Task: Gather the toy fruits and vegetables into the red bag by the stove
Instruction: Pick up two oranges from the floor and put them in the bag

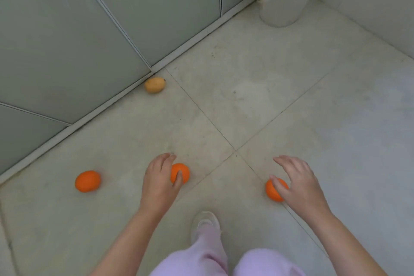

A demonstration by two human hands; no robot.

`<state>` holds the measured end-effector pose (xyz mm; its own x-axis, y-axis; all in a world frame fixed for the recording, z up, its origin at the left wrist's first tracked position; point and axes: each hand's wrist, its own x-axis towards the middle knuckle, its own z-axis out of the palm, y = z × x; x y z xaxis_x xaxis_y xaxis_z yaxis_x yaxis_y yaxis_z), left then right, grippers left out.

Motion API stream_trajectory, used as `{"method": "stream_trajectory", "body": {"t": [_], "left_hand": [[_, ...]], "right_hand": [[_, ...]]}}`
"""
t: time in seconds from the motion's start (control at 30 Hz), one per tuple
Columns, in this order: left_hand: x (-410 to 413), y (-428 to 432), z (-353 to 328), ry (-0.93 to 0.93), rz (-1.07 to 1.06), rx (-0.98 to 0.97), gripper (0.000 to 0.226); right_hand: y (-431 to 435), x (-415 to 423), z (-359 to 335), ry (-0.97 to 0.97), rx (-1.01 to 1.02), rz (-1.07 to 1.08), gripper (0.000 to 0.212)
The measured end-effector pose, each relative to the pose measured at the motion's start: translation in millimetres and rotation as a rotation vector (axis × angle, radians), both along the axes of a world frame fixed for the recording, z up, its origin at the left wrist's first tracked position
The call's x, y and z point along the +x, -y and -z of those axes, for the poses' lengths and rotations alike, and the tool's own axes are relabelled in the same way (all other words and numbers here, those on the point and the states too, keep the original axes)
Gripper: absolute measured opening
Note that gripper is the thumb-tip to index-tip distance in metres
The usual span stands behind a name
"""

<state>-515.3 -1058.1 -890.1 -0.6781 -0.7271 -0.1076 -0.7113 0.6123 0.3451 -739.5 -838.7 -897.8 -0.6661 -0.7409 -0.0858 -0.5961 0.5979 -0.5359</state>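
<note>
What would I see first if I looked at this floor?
Three bright oranges on the pale floor. The left hand grips the middle orange, the right hand touches the right orange, and the loose orange lies alone at the left. A yellowish toy fruit sits by the cabinet base.

The left round toy fruit (87, 181), the middle one (184, 170) and the right one (272, 193) are bright orange; the oval toy potato (154, 84) is tan. My fleecy trousers (264, 262) are lilac.
</note>
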Motion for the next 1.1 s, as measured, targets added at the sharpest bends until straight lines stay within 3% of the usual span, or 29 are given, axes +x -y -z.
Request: {"method": "stream_trajectory", "body": {"t": [0.17, 0.33, 0.43, 0.73, 1.1], "left_hand": [[-1.0, 13.2, 69.8, 0.011, -0.05, 0.042, 0.051], [3.0, 13.3, 124.3, 0.021, -0.056, 0.088, 0.052], [7.0, 9.3, 147.3, 0.029, -0.092, 0.112, 0.044], [12.2, -10.7, 182.4, 0.076, -0.189, 0.103, 0.05], [8.6, -0.1, 189.3, 0.2, -0.165, 0.087, 0.05]], "right_hand": [[-2.2, -6.6, 80.9, 0.007, 0.033, -0.017, 0.051], [-13.0, -7.0, 136.5, 0.011, 0.064, -0.021, 0.037], [-24.8, -5.4, 160.2, 0.044, 0.095, -0.027, 0.039], [-49.6, -3.9, 191.5, 0.156, 0.145, 0.045, 0.053], [-60.8, 12.1, 208.2, 0.28, 0.115, 0.1, 0.057]]}}
